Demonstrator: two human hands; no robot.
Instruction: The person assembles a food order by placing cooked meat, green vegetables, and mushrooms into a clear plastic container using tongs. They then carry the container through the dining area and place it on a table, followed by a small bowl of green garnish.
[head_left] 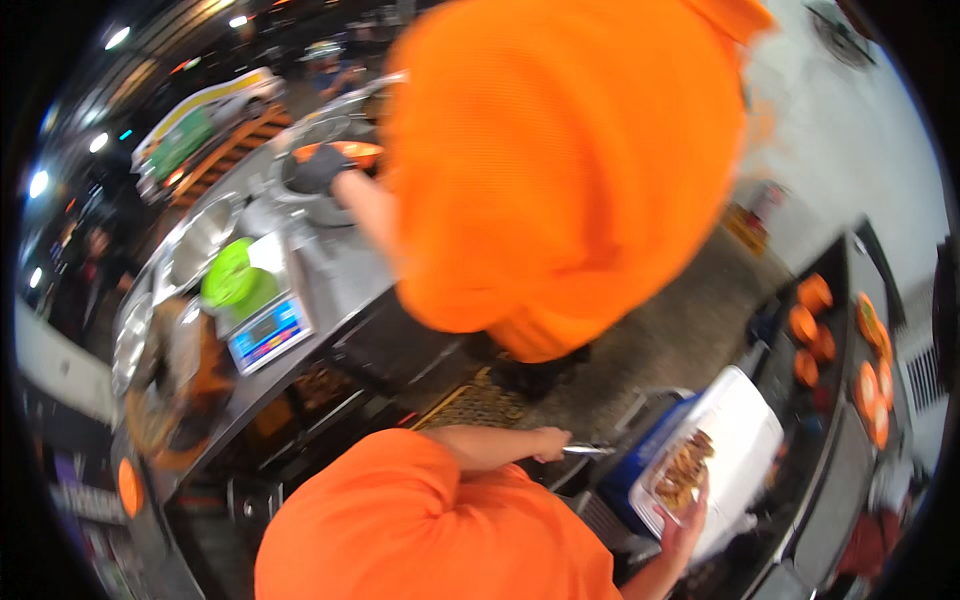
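My left hand (550,443) is closed around the end of a shiny metal utensil (588,450); its kind is too blurred to tell. My right hand (684,525) grips the near edge of a pale plate (683,512) bearing chopped browned food (686,466), which looks like meat. The plate is over the white lid (745,420) of a blue cooler (625,490). My orange sleeve (400,500) fills the lower middle.
A co-worker in an orange shirt (570,150) stands close ahead, a dark-gloved hand (318,170) at a metal pot (325,208). On the left counter (345,265) are a scale (270,330), a green container (232,275) and steel bowls (205,240). Orange round items (815,293) lie at right.
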